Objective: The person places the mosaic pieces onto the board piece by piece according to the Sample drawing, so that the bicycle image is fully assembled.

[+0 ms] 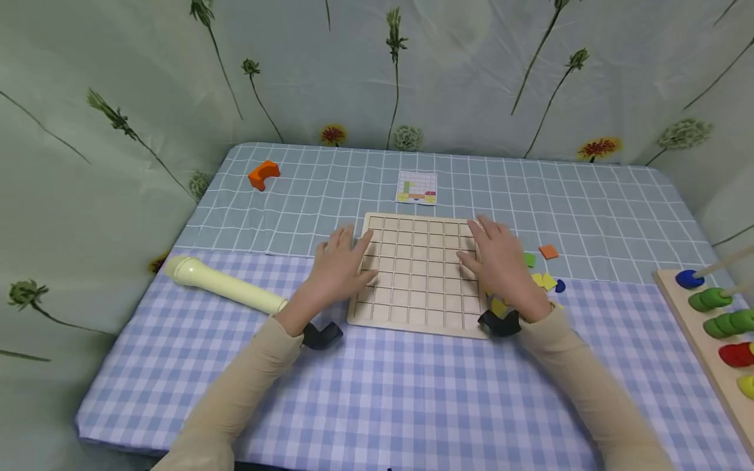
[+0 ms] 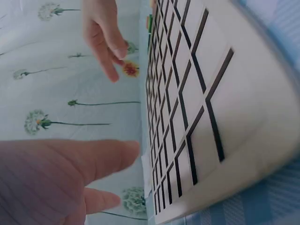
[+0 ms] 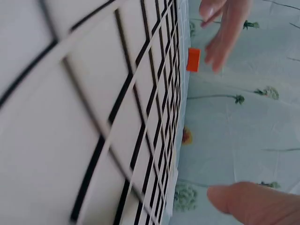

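Note:
A square wooden board (image 1: 415,275) marked with a grid of grooves lies flat in the middle of the table. My left hand (image 1: 337,269) is at the board's left edge, fingers spread, holding nothing. On the other side, my right hand (image 1: 501,265) hovers over the right edge, its fingers also extended and free of any object. The left wrist view shows the left thumb (image 2: 112,157) beside the board's surface. Close by the right hand are small flat pieces: a green one (image 1: 530,260), an orange one (image 1: 548,252), a blue one (image 1: 560,286) and several yellow ones (image 1: 548,282), some hidden behind the hand.
Behind the board lies a card (image 1: 416,188) printed with a coloured grid pattern. An orange arch-shaped block (image 1: 264,174) sits at the back left. A pale yellow rod (image 1: 230,286) runs up to the left wrist. Along the right edge stands a wooden base (image 1: 677,294) with coloured beads on pegs.

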